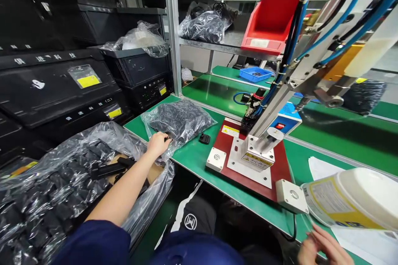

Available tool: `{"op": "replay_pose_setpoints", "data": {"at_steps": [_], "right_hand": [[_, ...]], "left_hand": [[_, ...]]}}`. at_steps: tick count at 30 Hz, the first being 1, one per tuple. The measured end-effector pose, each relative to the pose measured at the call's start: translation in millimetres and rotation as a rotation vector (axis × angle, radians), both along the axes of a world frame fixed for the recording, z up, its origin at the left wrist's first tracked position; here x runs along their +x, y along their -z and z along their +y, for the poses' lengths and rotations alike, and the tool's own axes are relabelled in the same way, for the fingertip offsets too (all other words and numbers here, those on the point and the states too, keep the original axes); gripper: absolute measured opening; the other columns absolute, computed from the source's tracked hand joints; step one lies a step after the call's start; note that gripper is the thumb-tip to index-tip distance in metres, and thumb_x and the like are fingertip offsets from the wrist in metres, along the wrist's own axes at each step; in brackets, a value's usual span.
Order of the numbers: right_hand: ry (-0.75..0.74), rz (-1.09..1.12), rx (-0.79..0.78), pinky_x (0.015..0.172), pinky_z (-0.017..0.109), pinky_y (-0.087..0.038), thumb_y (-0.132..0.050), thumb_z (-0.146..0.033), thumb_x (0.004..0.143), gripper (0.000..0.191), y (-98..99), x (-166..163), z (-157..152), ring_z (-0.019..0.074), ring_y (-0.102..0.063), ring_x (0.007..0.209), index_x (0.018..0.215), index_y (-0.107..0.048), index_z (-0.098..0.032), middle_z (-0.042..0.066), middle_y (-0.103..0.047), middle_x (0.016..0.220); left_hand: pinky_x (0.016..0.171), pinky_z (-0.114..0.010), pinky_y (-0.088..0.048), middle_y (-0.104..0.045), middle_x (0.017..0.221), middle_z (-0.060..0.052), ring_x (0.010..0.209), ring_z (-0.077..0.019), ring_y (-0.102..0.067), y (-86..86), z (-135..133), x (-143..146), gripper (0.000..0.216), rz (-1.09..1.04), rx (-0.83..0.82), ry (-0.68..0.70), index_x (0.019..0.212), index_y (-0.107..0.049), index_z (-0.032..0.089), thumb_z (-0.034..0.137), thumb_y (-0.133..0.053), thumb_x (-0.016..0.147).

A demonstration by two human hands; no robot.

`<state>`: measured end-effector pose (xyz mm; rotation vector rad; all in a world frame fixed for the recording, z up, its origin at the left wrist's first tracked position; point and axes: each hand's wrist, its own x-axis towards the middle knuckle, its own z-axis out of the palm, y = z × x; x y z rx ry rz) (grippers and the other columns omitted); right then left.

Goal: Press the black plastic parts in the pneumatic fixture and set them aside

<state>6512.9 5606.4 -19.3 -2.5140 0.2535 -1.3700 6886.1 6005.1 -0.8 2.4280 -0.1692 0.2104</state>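
At the near edge of a clear plastic bag of black parts (182, 122), my left hand (158, 145) has its fingers closed on a small black plastic part (168, 138), mostly hidden by the fingers. A black plastic piece (204, 138) lies on the green bench between the bag and a press. The press (258, 153) stands on a dark red base, with a white button box at each front corner. My right hand (323, 246) is low at the right, below the white tub, slightly blurred. Its fingers are loosely apart, and I see nothing in them.
A big white tub (354, 198) lies tilted on the right over white paper. A lined crate of bagged black parts (40, 198) sits at the left, below stacked black crates (52, 87). A red bin (270, 22) rests on the shelf; a blue tray (255, 74) is behind.
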Motion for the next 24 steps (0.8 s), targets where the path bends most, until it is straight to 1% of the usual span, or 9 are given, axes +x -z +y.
{"op": "replay_pose_setpoints", "data": {"at_steps": [3, 5, 8, 11, 14, 17, 20, 22, 24], "right_hand": [[0.004, -0.062, -0.036, 0.069, 0.038, -0.053, -0.063, -0.011, 0.079, 0.013, -20.3, 19.1, 38.4, 0.0245, -0.067, 0.078, 0.09, -0.063, -0.016, 0.012, -0.068, 0.096], [-0.018, -0.067, -0.043, 0.072, 0.037, -0.052, -0.063, -0.007, 0.08, 0.019, -29.7, 33.0, 61.5, 0.0232, -0.066, 0.082, 0.096, -0.063, -0.016, 0.011, -0.068, 0.098], [-0.144, -0.011, -0.041, 0.073, 0.034, -0.052, -0.062, -0.006, 0.081, 0.023, -37.7, 55.6, 84.1, 0.0215, -0.066, 0.083, 0.1, -0.062, -0.017, 0.01, -0.068, 0.099], [-0.279, 0.03, -0.049, 0.075, 0.034, -0.052, -0.062, -0.004, 0.08, 0.027, -39.2, 79.9, 98.4, 0.0217, -0.067, 0.085, 0.102, -0.062, -0.018, 0.009, -0.068, 0.1], [-0.388, 0.067, -0.046, 0.076, 0.034, -0.053, -0.061, -0.002, 0.079, 0.03, -34.8, 100.5, 112.9, 0.0217, -0.067, 0.086, 0.104, -0.062, -0.018, 0.009, -0.068, 0.101], [-0.502, 0.134, -0.023, 0.076, 0.034, -0.053, -0.059, -0.002, 0.081, 0.029, -27.7, 112.0, 125.6, 0.021, -0.067, 0.085, 0.105, -0.061, -0.018, 0.008, -0.068, 0.098], [-0.585, 0.199, -0.007, 0.075, 0.033, -0.053, -0.057, -0.003, 0.082, 0.027, -22.7, 116.5, 132.9, 0.0207, -0.067, 0.086, 0.104, -0.06, -0.018, 0.008, -0.067, 0.097], [-0.604, 0.231, -0.007, 0.075, 0.033, -0.053, -0.057, -0.003, 0.082, 0.026, -21.9, 117.5, 135.5, 0.0206, -0.067, 0.086, 0.104, -0.06, -0.018, 0.008, -0.067, 0.096], [-0.596, 0.253, -0.007, 0.075, 0.033, -0.053, -0.057, -0.004, 0.083, 0.026, -22.7, 116.9, 136.9, 0.0205, -0.067, 0.086, 0.104, -0.06, -0.018, 0.008, -0.067, 0.096]], "left_hand": [[0.089, -0.036, -0.045, -0.07, 0.095, -0.011, 0.096, -0.0273, -0.062, 9.0, -1.3, 0.0, 0.018, -0.022, -0.128, -0.007, 0.072, -0.067, 0.018, 0.034, -0.059, 0.077], [0.088, -0.035, -0.048, -0.07, 0.097, -0.011, 0.094, -0.0249, -0.064, 13.0, 9.5, -2.2, 0.026, -0.053, -0.251, -0.044, 0.078, -0.066, 0.018, 0.04, -0.052, 0.081], [0.079, -0.033, -0.053, -0.069, 0.094, -0.012, 0.088, -0.0205, -0.065, 18.4, 43.6, -4.4, 0.04, -0.101, -0.424, -0.186, 0.082, -0.057, 0.017, 0.048, -0.031, 0.088], [0.068, -0.03, -0.053, -0.063, 0.076, -0.008, 0.075, -0.0169, -0.063, 26.3, 95.2, -11.1, 0.037, -0.125, -0.487, -0.387, 0.071, -0.043, 0.02, 0.046, -0.023, 0.089], [0.06, -0.026, -0.051, -0.051, 0.057, 0.0, 0.06, -0.0138, -0.057, 36.4, 149.3, -31.5, 0.033, -0.076, -0.434, -0.528, 0.063, -0.032, 0.023, 0.047, -0.03, 0.085], [0.051, -0.023, -0.043, -0.044, 0.047, 0.004, 0.049, -0.0128, -0.05, 47.1, 183.3, -56.9, 0.035, 0.057, -0.303, -0.542, 0.059, -0.035, 0.022, 0.049, -0.049, 0.077], [0.048, -0.024, -0.037, -0.047, 0.044, 0.005, 0.043, -0.0133, -0.047, 59.4, 188.1, -66.0, 0.031, 0.235, -0.164, -0.477, 0.065, -0.048, 0.021, 0.047, -0.065, 0.067], [0.049, -0.026, -0.038, -0.052, 0.045, 0.003, 0.042, -0.0158, -0.051, 68.4, 179.5, -60.5, 0.032, 0.371, -0.094, -0.407, 0.068, -0.056, 0.02, 0.047, -0.072, 0.06], [0.053, -0.028, -0.041, -0.057, 0.048, -0.001, 0.048, -0.0203, -0.057, 76.6, 168.0, -51.6, 0.032, 0.475, -0.028, -0.347, 0.062, -0.058, 0.019, 0.043, -0.079, 0.053]]}}
